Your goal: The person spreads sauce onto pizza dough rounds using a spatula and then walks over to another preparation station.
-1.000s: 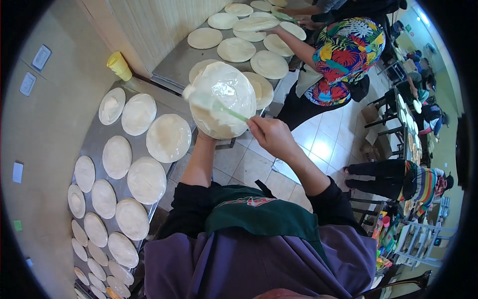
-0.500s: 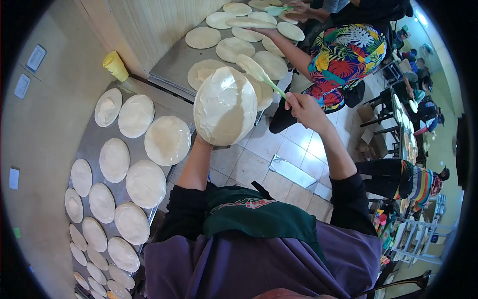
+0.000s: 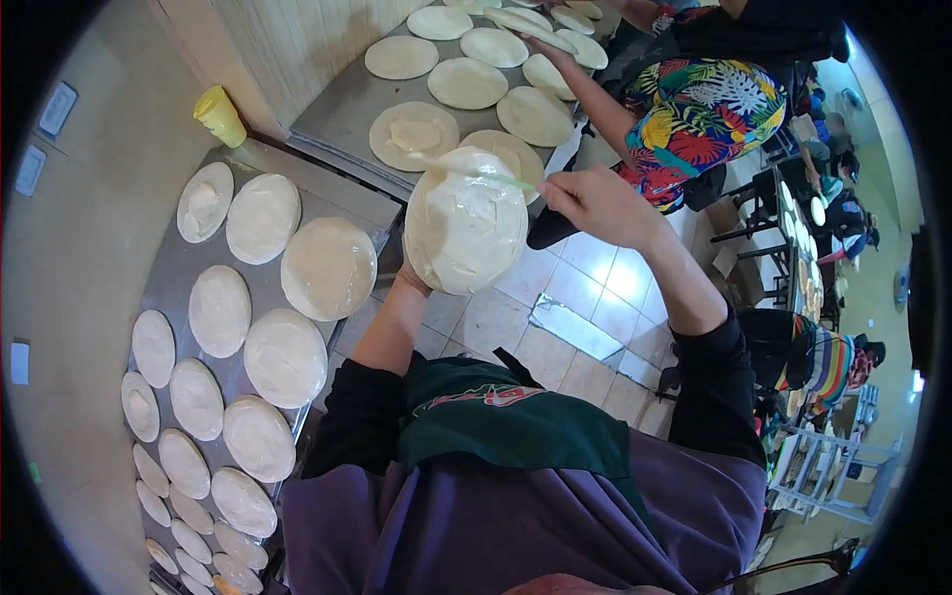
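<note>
My left hand (image 3: 416,282) supports from below a round flat disc (image 3: 466,238) coated in glossy, pale cream; most of its fingers are hidden beneath. The disc is held in the air, tilted toward me. In my right hand (image 3: 600,206) is a spatula (image 3: 514,181) with a pale green handle, its blade lying across the disc's upper part and blurred by motion. Ridges and smears mark the cream. Just beyond the held disc, other discs rest on a metal table, one of them (image 3: 415,135) with a heap of cream in its middle.
To the left, a metal table (image 3: 268,159) carries many coated discs and a yellow cup (image 3: 219,116). Another metal table (image 3: 337,119) with discs stands ahead beside a wooden panel. A person in a floral shirt (image 3: 699,124) holds a disc there. Other people work at right.
My right hand has moved up and slightly right, and the spatula now lies flatter across the disc. The held disc has shifted slightly right. The other person's hands have moved slightly.
</note>
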A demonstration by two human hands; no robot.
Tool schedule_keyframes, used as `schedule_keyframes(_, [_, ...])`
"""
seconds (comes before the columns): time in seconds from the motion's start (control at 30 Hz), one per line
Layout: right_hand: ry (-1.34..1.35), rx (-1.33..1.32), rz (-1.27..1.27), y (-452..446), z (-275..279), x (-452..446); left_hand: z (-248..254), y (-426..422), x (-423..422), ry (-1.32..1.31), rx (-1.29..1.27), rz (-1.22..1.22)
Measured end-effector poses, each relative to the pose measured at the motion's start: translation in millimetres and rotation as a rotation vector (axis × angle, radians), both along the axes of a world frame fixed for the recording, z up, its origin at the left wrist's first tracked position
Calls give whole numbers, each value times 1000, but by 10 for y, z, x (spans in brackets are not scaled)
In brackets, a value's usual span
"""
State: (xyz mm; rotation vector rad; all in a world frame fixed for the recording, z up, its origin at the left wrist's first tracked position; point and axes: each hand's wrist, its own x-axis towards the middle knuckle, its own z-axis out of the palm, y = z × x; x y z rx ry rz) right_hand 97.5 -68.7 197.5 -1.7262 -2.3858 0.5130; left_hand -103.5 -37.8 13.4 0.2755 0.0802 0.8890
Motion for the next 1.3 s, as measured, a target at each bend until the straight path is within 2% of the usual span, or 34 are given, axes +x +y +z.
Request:
schedule_keyframes(0.07, [-71,11,51,-71,34,-100,-50,29,13,-113,-80,-87])
schedule_keyframes(0.2, [-80,-38,110,-160,-63,-169,-66,45,-10,-146,-86,-55])
schedule_keyframes(0.27, [177,66,3,-179,-234,-82,-104,81,-5,-20,-38,24])
schedule_keyframes(0.3, [176,65,8,-192,-311,-38,-190,100,-7,-21,-38,29])
schedule_keyframes(0.37, [212,83,-245,-213,-477,33,-415,154,-5,-23,-92,43])
schedule_keyframes(0.47, [187,211,-278,-319,-769,24,-453,201,48,-29,-62,59])
schedule_keyframes(0.5, [180,160,-299,-377,-790,-59,-448,192,53,-29,-63,58])
schedule_keyframes(0.63, [123,249,-69,-552,-855,-235,-394,179,69,20,-65,65])
schedule_keyframes(0.73, [138,176,17,-585,-786,-234,-357,172,83,22,-57,88])
schedule_keyframes(0.77, [139,175,16,-578,-788,-209,-344,172,81,27,-51,96])
schedule_keyframes(0.87, [316,206,-230,-448,-845,-69,-304,180,64,32,-40,119])
schedule_keyframes(0.93, [259,151,-346,-392,-857,1,-339,188,78,25,-45,128])
schedule_keyframes(1.03, [292,257,-314,-460,-1037,-92,-391,220,74,-8,-102,94])
schedule_keyframes(1.1, [301,244,-208,-550,-1061,-171,-351,207,72,173,-115,157])
schedule_keyframes(1.13, [282,244,-152,-582,-1018,-217,-319,198,69,173,-116,158])
schedule_keyframes(1.2, [301,261,-126,-611,-957,-261,-258,197,67,-49,-121,92])
schedule_keyframes(1.27, [322,277,-100,-609,-945,-251,-269,210,67,-15,-94,109])
schedule_keyframes(1.3, [343,237,-216,-599,-967,-223,-279,209,65,-13,-90,113])
